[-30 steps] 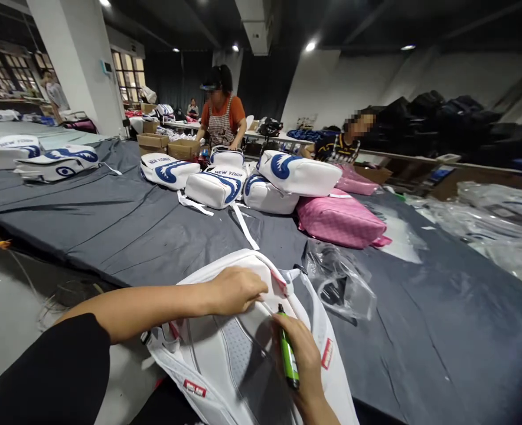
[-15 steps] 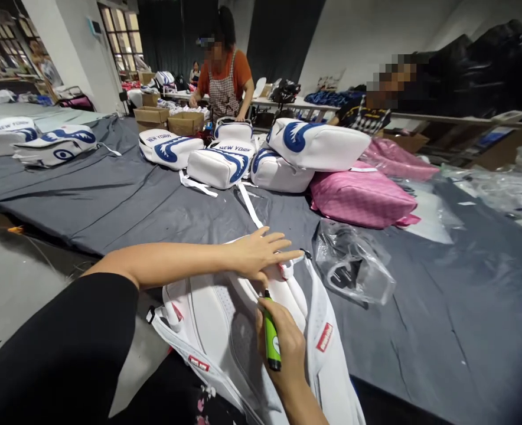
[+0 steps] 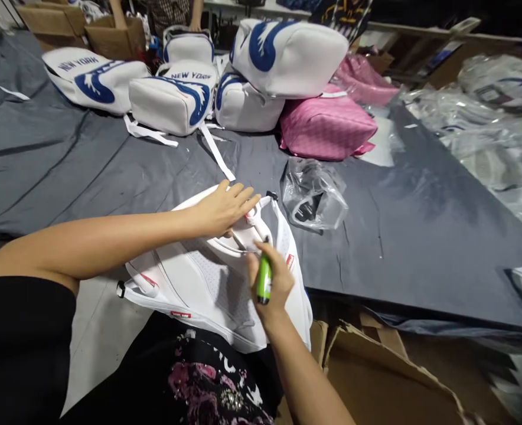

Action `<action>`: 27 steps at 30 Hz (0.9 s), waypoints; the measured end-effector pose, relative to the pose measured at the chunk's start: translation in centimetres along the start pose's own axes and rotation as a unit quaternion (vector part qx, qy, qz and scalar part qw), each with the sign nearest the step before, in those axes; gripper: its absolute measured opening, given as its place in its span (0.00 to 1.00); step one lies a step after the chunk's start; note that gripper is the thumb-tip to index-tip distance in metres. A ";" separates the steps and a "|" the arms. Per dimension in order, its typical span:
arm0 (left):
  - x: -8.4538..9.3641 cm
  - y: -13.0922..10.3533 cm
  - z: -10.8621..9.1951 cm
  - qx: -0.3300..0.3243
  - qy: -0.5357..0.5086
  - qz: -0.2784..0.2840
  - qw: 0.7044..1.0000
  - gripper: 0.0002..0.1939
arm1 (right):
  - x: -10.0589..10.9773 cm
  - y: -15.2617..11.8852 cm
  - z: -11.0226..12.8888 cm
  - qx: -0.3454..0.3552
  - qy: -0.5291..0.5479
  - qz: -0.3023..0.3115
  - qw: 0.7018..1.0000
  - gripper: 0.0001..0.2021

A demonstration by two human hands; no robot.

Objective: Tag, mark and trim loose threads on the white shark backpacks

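- Dark grey cloth (image 3: 110, 171), creased into long folds, covers the wide work table and runs to its near edge, where brown cardboard flaps (image 3: 376, 366) stick up below.
- Lying at that near edge, half over it toward the person's lap, is a white backpack (image 3: 208, 283), back panel up, with a perforated mesh pad, smooth leather-like sides and small red labels on its straps.
- Resting on the top of the backpack, the left hand (image 3: 221, 206) lies palm down with fingers loosely spread, pressing the fabric beside the white grab loop rather than gripping it.
- Just below it, the right hand (image 3: 270, 277) is closed around a slim green lighter (image 3: 264, 280), held upright with its dark tip close to the grab loop.
- Beside the backpack's top right corner lies a crumpled clear plastic bag (image 3: 314, 195) with something dark inside; it is close to the backpack, and whether they touch cannot be told.
- Farther back stand padded white bags with blue prints (image 3: 172, 100), two reading NEW YORK, with loose white straps trailing toward the backpack.
- To their right sits a quilted pink bag (image 3: 327, 124), partly under a white one.
- Shiny plastic-wrapped goods (image 3: 486, 118) pile up along the right edge, and cardboard boxes (image 3: 105, 32) stand at the far side.
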State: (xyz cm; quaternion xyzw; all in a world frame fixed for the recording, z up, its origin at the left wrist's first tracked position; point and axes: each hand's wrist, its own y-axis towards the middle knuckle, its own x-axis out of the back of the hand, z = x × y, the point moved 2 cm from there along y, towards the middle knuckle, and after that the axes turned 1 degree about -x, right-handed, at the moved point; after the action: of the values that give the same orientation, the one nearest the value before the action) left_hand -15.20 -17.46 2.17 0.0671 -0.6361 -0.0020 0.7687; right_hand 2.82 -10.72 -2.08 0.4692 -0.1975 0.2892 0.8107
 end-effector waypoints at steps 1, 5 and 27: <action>0.0 0.0 0.0 -0.001 0.004 0.002 1.000 0.45 | 0.2 0.7 -0.6 -0.011 -0.060 -0.014 0.998 0.17; -0.1 0.2 0.1 0.010 0.015 0.012 1.000 0.38 | -1.3 3.8 -1.9 -0.057 -0.210 0.124 0.968 0.30; -1.2 1.0 0.3 0.021 -0.008 0.040 0.999 0.44 | -3.9 5.2 -1.4 -0.093 -0.266 0.236 0.930 0.31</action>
State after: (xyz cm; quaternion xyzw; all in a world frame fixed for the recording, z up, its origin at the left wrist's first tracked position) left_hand -15.78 -16.41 1.17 0.0573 -0.6445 0.0415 0.7613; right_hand -3.42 -8.59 -1.71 0.3914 -0.5367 0.3174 0.6768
